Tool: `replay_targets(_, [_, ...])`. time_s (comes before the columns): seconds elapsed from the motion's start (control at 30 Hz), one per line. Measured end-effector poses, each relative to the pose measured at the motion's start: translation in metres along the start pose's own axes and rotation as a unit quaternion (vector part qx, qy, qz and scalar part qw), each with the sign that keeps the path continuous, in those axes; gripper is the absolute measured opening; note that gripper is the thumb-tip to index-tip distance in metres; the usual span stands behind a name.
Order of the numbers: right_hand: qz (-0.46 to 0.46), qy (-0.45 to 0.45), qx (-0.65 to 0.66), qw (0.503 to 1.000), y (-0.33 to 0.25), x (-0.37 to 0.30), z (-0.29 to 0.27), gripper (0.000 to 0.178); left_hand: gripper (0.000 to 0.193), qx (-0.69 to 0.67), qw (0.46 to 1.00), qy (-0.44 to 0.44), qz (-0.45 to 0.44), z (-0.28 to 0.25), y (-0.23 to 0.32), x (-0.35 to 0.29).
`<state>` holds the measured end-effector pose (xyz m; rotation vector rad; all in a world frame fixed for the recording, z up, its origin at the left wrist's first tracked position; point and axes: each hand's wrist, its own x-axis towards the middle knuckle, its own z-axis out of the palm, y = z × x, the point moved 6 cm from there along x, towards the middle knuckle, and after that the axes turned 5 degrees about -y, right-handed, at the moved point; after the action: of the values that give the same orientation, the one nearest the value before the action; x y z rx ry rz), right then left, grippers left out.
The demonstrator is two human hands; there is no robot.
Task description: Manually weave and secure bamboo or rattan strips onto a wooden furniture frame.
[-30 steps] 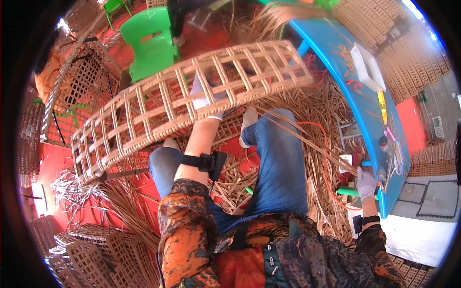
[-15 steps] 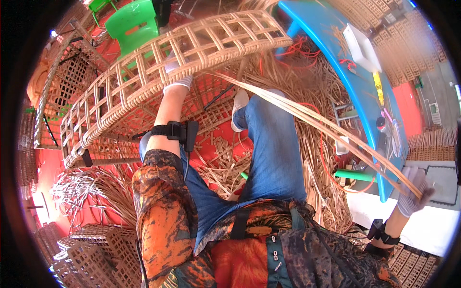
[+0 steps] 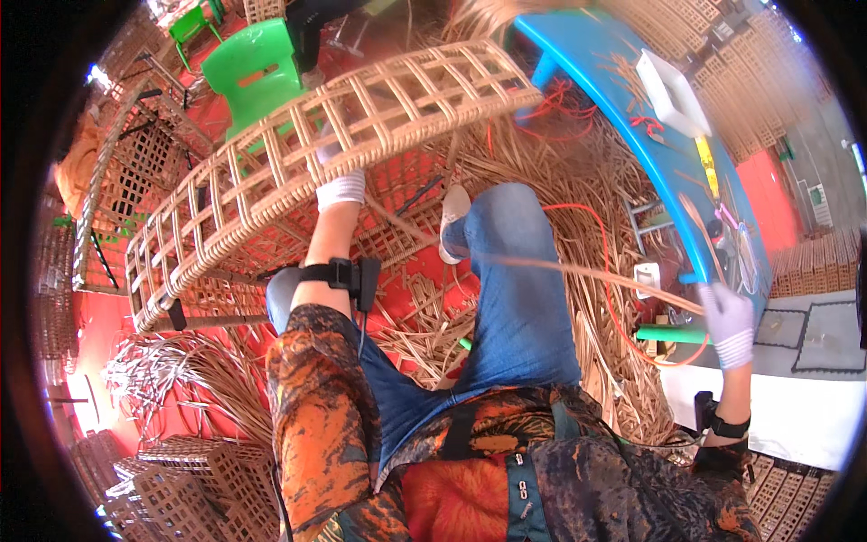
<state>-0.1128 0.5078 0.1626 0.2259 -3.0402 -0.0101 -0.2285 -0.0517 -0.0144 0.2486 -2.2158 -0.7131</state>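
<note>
Spanning the space before the person's knees: frame (image 3: pixel 280 200), one, long and bowed, of tan cane. Weave open, near-square windows between lengthwise canes and short crossbars; near rim bound in tight, ridged coils, faintly glossy. Left end lower and closer to the person; right end up by the worktop's far left corner.

Left hand (image 3: pixel 341 186), in a whitish knit glove with ribbed cuff, at the middle of the frame's near rim; fingers hidden by the weave, so whether they grip cannot be told.

Right hand (image 3: pixel 728 321), gloved alike, by the worktop's near end, closed on strip (image 3: pixel 614 274): thin, pliant, brown, blurred, running leftward over the jeans (image 3: pixel 519 303).

Worktop (image 3: pixel 578 47), blue, smooth: white tray (image 3: pixel 688 119), rectangular, along the right edge; yellow tool (image 3: pixel 707 164), slender, just beside the tray's near end; red item (image 3: pixel 647 125), small, between tray and left edge.

Below its left edge: orange cord (image 3: pixel 619 327), looped; green tube (image 3: pixel 668 334), smooth, by the near end.

Floor (image 3: pixel 95 330), red: offcuts (image 3: pixel 596 370), dry, tangled, between jeans and worktop; bundle (image 3: pixel 181 375), fanned, partly silvery, at left; lattice stack (image 3: pixel 203 488), brown, lower left. Beyond the frame, green chair (image 3: pixel 257 77), moulded, slotted back.
</note>
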Motion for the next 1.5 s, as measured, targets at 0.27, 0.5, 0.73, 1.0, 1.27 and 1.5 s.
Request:
replay_targets(0.27, [-0.276, -0.058, 0.076, 0.956, -0.141, 0.093, 0.076, 0.02, 0.026, -0.187, 0.968, -0.037, -0.161, -0.002, -0.023, -0.011])
replay_targets(0.5, [-0.42, -0.073, 0.102, 0.899, -0.274, 0.182, 0.119, 0.025, 0.029, 0.018, 0.986, -0.109, -0.128, 0.034, -0.051, -0.018])
replay_targets(0.73, [-0.407, -0.117, 0.111, 0.899, -0.349, 0.213, 0.175, 0.031, 0.032, 0.034, 0.953, -0.206, -0.219, 0.039, -0.059, -0.021])
replay_targets(1.0, [-0.454, -0.022, 0.113, 0.884, -0.387, 0.218, 0.178, 0.026, 0.032, -0.303, 0.913, 0.01, -0.274, 0.024, -0.07, -0.033])
replay_targets(1.27, [-0.506, 0.068, 0.217, 0.832, -0.415, 0.245, 0.167, 0.017, 0.029, -0.438, 0.832, 0.008, -0.34, 0.041, -0.054, -0.024])
replay_targets(1.5, [-0.491, 0.017, 0.289, 0.822, -0.442, 0.244, 0.171, 0.018, 0.029, -0.39, 0.859, 0.019, -0.33, 0.008, -0.067, -0.025])
